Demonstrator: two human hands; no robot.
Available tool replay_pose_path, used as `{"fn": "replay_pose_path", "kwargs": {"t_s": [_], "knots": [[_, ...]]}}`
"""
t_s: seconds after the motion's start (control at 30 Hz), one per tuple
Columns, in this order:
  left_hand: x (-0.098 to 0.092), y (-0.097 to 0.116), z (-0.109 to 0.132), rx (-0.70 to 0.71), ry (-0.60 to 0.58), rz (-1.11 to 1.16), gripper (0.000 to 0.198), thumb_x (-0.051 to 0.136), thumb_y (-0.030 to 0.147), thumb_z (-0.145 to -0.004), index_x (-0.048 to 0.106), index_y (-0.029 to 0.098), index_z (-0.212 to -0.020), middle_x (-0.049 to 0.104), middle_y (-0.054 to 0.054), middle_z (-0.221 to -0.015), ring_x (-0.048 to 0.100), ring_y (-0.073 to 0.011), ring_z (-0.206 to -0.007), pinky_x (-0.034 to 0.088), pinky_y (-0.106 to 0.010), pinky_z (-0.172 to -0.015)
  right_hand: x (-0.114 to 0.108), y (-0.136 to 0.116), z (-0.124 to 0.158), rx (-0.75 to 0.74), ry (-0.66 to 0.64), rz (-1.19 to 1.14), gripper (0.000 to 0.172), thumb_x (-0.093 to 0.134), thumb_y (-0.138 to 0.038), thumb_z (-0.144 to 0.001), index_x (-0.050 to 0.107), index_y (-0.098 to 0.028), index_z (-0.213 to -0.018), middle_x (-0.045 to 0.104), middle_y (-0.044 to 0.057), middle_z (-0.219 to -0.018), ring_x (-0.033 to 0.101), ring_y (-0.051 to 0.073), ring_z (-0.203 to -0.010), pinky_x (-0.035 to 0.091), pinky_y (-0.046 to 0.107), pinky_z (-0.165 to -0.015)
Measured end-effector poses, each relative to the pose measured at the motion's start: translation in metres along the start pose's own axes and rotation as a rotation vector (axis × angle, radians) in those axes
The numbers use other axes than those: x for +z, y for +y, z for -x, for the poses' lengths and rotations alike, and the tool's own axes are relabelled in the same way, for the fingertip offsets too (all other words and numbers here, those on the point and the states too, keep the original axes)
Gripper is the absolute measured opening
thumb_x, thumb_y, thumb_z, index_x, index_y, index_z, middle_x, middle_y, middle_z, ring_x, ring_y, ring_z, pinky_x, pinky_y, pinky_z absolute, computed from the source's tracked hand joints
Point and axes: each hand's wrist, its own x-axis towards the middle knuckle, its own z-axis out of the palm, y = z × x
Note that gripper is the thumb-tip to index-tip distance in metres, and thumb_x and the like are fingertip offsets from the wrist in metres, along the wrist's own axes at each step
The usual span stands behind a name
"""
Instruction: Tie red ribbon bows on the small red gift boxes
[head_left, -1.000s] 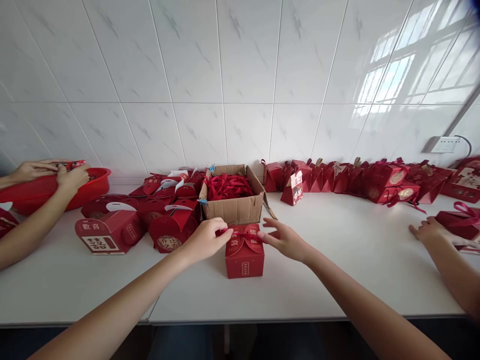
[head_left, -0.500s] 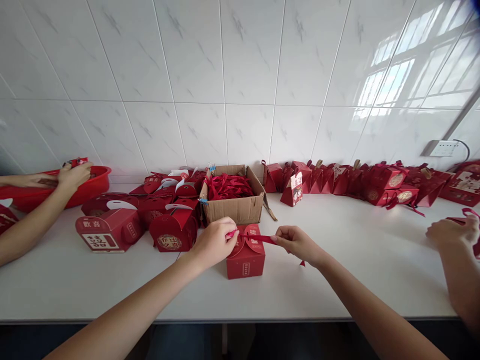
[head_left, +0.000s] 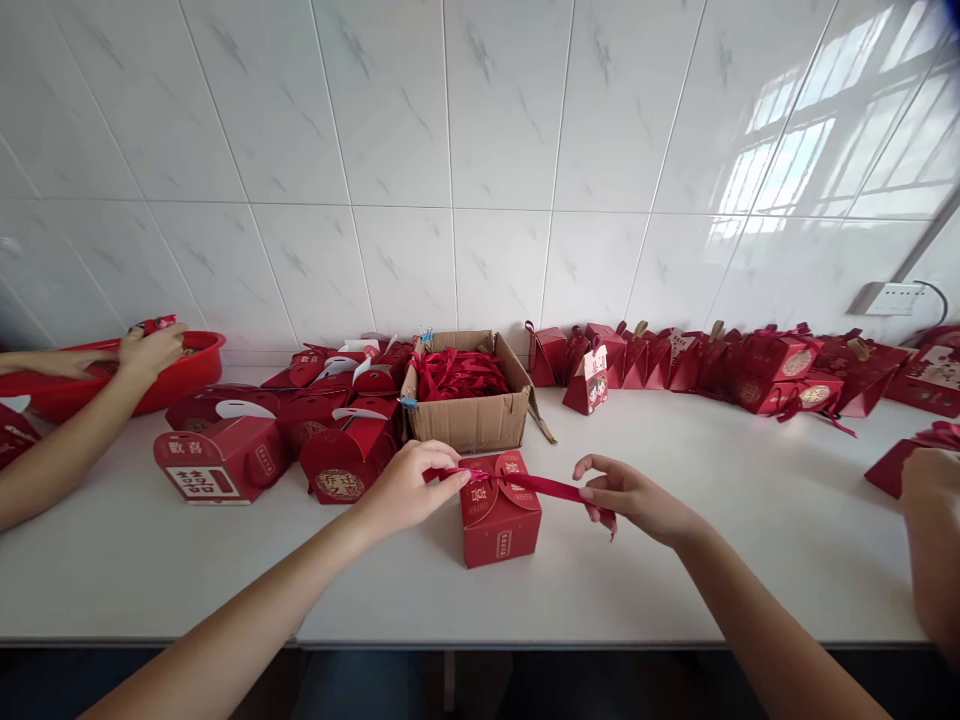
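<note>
A small red gift box (head_left: pixel 501 528) with gold characters stands in front of me, its rounded top flaps folded together. A dark red ribbon (head_left: pixel 551 487) runs through the top of the box and out to both sides. My left hand (head_left: pixel 409 487) pinches one end of it at the left of the lid, between thumb and fingers. Out to the right, my right hand (head_left: pixel 626 497) grips the other end, with a short tail hanging below the fingers. Between the box and my right hand the ribbon looks stretched nearly straight.
A cardboard box (head_left: pixel 469 425) of red ribbons stands behind. Several untied red boxes (head_left: pixel 221 460) sit at left, beside a red basin (head_left: pixel 202 365) with a co-worker's hands (head_left: pixel 150 350). Ribboned boxes (head_left: pixel 682 355) line the wall. Another person's hand (head_left: pixel 930 490) is at right.
My right hand has drawn the ribbon farther right, and my left hand has shifted slightly left. The gift box has turned a little and come nearer. At right, the other person's hand has moved down.
</note>
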Motion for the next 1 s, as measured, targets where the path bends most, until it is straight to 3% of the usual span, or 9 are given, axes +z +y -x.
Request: {"fn": "replay_pose_path", "kwargs": {"t_s": [0.13,0.23,0.33,0.47,0.57,0.67,0.77,0.87,1.0], "knots": [[-0.026,-0.001,0.003,-0.130,-0.145,0.161,0.032,0.059,0.047,-0.077,0.070,0.022,-0.061,0.065,-0.006,-0.116,0.057,-0.0270,-0.101,0.044,-0.036,-0.084,-0.018,-0.007,0.010,-0.056,-0.008,-0.153,0.031,0.069,-0.044,-0.075,0.051,-0.022,-0.086,0.062,0.000,-0.066,0.048,0.010,-0.046,0.038,0.025,-0.046],[-0.044,0.001,0.001,-0.210,-0.188,0.379,0.027,0.060,0.044,-0.076,0.074,0.022,-0.075,0.070,-0.007,-0.104,0.061,-0.0234,-0.086,0.047,-0.033,-0.072,-0.022,-0.019,0.010,-0.128,0.077,-0.199,0.033,0.070,-0.050,-0.070,0.054,-0.023,-0.081,0.065,0.003,-0.078,0.058,0.014,-0.053,0.046,0.032,-0.055],[-0.059,0.003,-0.008,-0.206,-0.160,0.548,0.029,0.059,0.041,-0.077,0.076,0.021,-0.090,0.072,-0.009,-0.096,0.061,-0.0253,-0.088,0.047,-0.034,-0.071,-0.019,-0.037,0.001,-0.192,0.091,-0.237,0.029,0.064,-0.046,-0.074,0.060,-0.026,-0.094,0.065,0.006,-0.104,0.065,0.018,-0.066,0.050,0.037,-0.067],[-0.070,0.010,-0.025,-0.115,-0.082,0.831,0.022,0.058,0.034,-0.079,0.074,0.020,-0.075,0.070,-0.011,-0.108,0.058,-0.0285,-0.103,0.046,-0.037,-0.079,-0.008,-0.060,-0.019,-0.297,0.066,-0.210,0.031,0.064,-0.036,-0.076,0.061,-0.029,-0.106,0.062,0.004,-0.118,0.067,0.019,-0.080,0.051,0.037,-0.075],[-0.068,0.021,-0.037,-0.075,-0.080,0.994,0.026,0.055,0.036,-0.082,0.071,0.020,-0.068,0.070,-0.009,-0.108,0.057,-0.0284,-0.111,0.044,-0.038,-0.086,0.001,-0.073,-0.036,-0.351,0.085,-0.238,0.030,0.069,-0.038,-0.074,0.063,-0.027,-0.101,0.066,0.003,-0.108,0.067,0.017,-0.078,0.051,0.033,-0.070],[-0.060,0.036,-0.045,-0.050,-0.012,0.996,0.035,0.048,0.046,-0.086,0.072,0.021,-0.090,0.068,-0.009,-0.113,0.054,-0.0288,-0.116,0.043,-0.039,-0.087,0.011,-0.086,-0.048,-0.394,0.170,-0.263,0.025,0.070,-0.043,-0.075,0.062,-0.020,-0.081,0.067,0.001,-0.079,0.062,0.012,-0.058,0.048,0.026,-0.056],[-0.051,0.050,-0.048,0.020,0.114,0.926,0.047,0.038,0.052,-0.090,0.070,0.021,-0.104,0.065,-0.007,-0.121,0.051,-0.0283,-0.119,0.040,-0.038,-0.089,0.021,-0.102,-0.054,-0.485,0.284,-0.238,0.030,0.072,-0.043,-0.074,0.057,-0.018,-0.066,0.056,-0.004,-0.054,0.048,0.006,-0.044,0.040,0.020,-0.045],[-0.046,0.061,-0.048,0.112,0.240,0.854,0.044,0.040,0.051,-0.091,0.071,0.022,-0.103,0.064,-0.004,-0.124,0.048,-0.0271,-0.122,0.037,-0.037,-0.095,0.029,-0.117,-0.055,-0.554,0.346,-0.182,0.031,0.072,-0.044,-0.074,0.057,-0.018,-0.065,0.052,-0.005,-0.051,0.042,0.006,-0.042,0.034,0.019,-0.041],[-0.046,0.069,-0.048,0.188,0.322,0.812,0.038,0.045,0.047,-0.090,0.071,0.023,-0.103,0.065,-0.002,-0.123,0.048,-0.0264,-0.123,0.036,-0.038,-0.100,0.037,-0.130,-0.057,-0.598,0.377,-0.103,0.032,0.070,-0.045,-0.074,0.060,-0.017,-0.063,0.054,-0.004,-0.052,0.044,0.006,-0.045,0.037,0.021,-0.044]]}}
